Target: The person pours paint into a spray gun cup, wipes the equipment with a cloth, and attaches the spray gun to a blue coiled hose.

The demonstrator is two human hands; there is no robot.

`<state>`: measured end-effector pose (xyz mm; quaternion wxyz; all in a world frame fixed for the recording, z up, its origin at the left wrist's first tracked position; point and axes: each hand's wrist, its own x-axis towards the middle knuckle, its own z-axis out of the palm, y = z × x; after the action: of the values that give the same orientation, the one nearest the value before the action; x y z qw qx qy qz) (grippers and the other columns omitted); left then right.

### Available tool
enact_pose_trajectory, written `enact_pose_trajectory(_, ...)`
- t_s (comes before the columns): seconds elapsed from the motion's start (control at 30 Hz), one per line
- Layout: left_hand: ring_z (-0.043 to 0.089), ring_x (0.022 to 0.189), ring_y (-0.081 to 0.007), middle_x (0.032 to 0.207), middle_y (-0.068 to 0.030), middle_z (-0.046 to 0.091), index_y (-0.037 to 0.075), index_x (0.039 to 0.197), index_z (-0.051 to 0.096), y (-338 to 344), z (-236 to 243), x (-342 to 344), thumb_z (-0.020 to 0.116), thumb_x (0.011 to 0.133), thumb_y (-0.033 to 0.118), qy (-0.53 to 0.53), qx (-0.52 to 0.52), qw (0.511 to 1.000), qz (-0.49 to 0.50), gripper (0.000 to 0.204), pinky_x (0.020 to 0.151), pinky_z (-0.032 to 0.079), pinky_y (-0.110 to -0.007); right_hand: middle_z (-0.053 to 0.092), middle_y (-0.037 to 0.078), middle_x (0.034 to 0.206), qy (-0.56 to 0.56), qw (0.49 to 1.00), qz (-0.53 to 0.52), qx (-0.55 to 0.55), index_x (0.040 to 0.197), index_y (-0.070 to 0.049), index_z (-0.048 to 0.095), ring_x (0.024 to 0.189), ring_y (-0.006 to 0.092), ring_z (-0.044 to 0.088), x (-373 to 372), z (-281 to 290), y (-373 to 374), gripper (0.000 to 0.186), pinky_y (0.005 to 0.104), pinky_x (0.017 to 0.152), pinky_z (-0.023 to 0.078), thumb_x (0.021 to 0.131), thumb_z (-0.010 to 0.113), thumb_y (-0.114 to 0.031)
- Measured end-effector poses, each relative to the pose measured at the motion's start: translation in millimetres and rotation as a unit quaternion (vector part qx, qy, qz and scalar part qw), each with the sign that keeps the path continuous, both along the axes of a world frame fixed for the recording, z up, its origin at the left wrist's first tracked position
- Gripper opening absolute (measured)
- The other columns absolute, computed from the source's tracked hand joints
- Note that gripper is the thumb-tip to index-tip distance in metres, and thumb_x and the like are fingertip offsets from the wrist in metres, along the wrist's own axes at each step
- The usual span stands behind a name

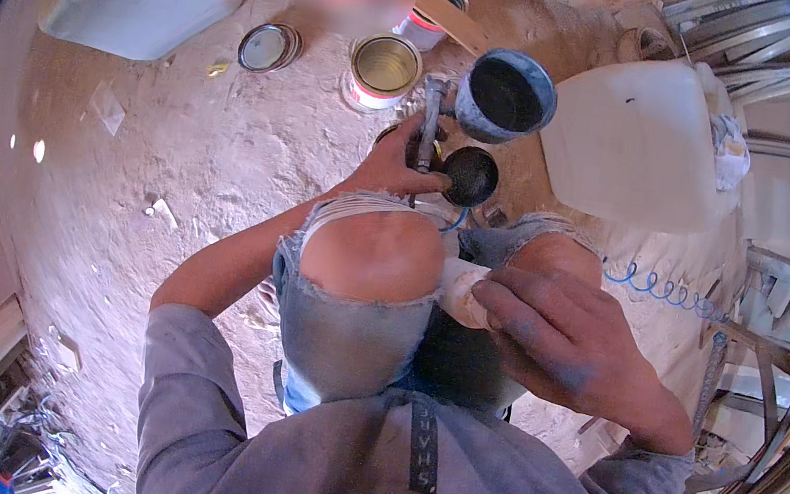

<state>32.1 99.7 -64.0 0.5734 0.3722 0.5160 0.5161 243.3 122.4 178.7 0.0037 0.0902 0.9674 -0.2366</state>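
Note:
My left hand [395,163] is closed around what looks like a paint spray gun [431,116], in front of my knees. A grey-blue cup [507,96] with dark contents adjoins the gun on its right. By the tip of my left thumb is a round black lid-like disc [470,177]; whether they touch is hard to tell. Over my thigh, my right hand [564,337] grips a whitish rounded container [466,292], perhaps a bottle, tilted between my knees. Its far end is partly hidden by the hand. Blue smears mark the back of that hand.
Beyond the gun stand an open tin [385,66] and another tin [432,20] with a wooden strip [452,19] across it. A round lid [269,48] lies left. Large white containers [632,139] flank the area. A blue coiled hose [657,286] runs right toward stacked metal strips [783,433].

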Motion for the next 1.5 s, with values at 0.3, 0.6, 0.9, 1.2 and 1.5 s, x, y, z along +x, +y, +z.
enact_pose_trajectory(0.3, 0.058, 0.102, -0.0215, 0.113, -0.0144, 0.056, 0.0, 0.136, 0.036, -11, -3, -4, 0.082, 0.063, 0.012, 0.021, 0.012, 0.999, 0.021, 0.087, 0.091, 0.047, -0.034, 0.055, 0.011, 0.096, -0.093, 0.994, 0.021, 0.053, 0.114, -0.004, 0.054, 0.095, 0.0291, 0.055, -23, 8, 10, 0.051, 0.039, 0.083, 0.045, 0.07, 0.069, -0.024)
enact_pose_trajectory(0.6, 0.056, 0.108, -0.0222, 0.118, -0.0158, 0.055, -0.001, 0.139, 0.031, -15, -3, -4, 0.08, 0.064, 0.006, -0.036, 0.011, 0.999, 0.017, 0.09, 0.095, 0.045, -0.035, 0.052, 0.013, 0.11, -0.103, 0.984, 0.135, 0.061, 0.122, -0.009, 0.052, 0.103, 0.0277, 0.053, -27, 12, 29, 0.06, 0.0401, 0.085, 0.046, 0.065, 0.071, -0.018)
enact_pose_trajectory(0.9, 0.061, 0.099, -0.0189, 0.109, -0.01, 0.062, 0.004, 0.126, 0.046, -14, -9, -2, 0.082, 0.066, 0.008, -0.002, 0.005, 0.999, 0.048, 0.07, 0.088, 0.049, -0.035, 0.057, 0.01, 0.104, -0.055, 0.995, 0.066, 0.051, 0.114, -0.015, 0.06, 0.094, 0.0267, 0.057, -21, 6, 23, 0.05, 0.0406, 0.083, 0.048, 0.066, 0.074, -0.019)
enact_pose_trajectory(1.2, 0.059, 0.105, -0.0213, 0.116, -0.0134, 0.058, 0.0, 0.138, 0.034, -17, 2, -6, 0.081, 0.066, 0.005, -0.06, -0.036, 0.997, 0.031, 0.086, 0.093, 0.046, -0.034, 0.057, 0.013, 0.107, 0.118, 0.956, -0.075, -0.256, 0.103, -0.011, 0.061, 0.098, 0.0291, 0.058, -3, 1, 40, 0.033, 0.0408, 0.087, 0.048, 0.072, 0.069, -0.006)
enact_pose_trajectory(1.5, 0.058, 0.107, -0.0204, 0.121, -0.0136, 0.056, 0.001, 0.135, 0.037, -18, -6, -4, 0.08, 0.068, 0.004, -0.049, -0.006, 0.998, 0.027, 0.081, 0.094, 0.046, -0.034, 0.061, 0.005, 0.089, 0.006, 0.99, -0.09, -0.109, 0.111, -0.008, 0.061, 0.067, 0.0212, 0.064, -2, 5, 28, 0.045, 0.0329, 0.059, 0.052, 0.072, 0.076, -0.025)
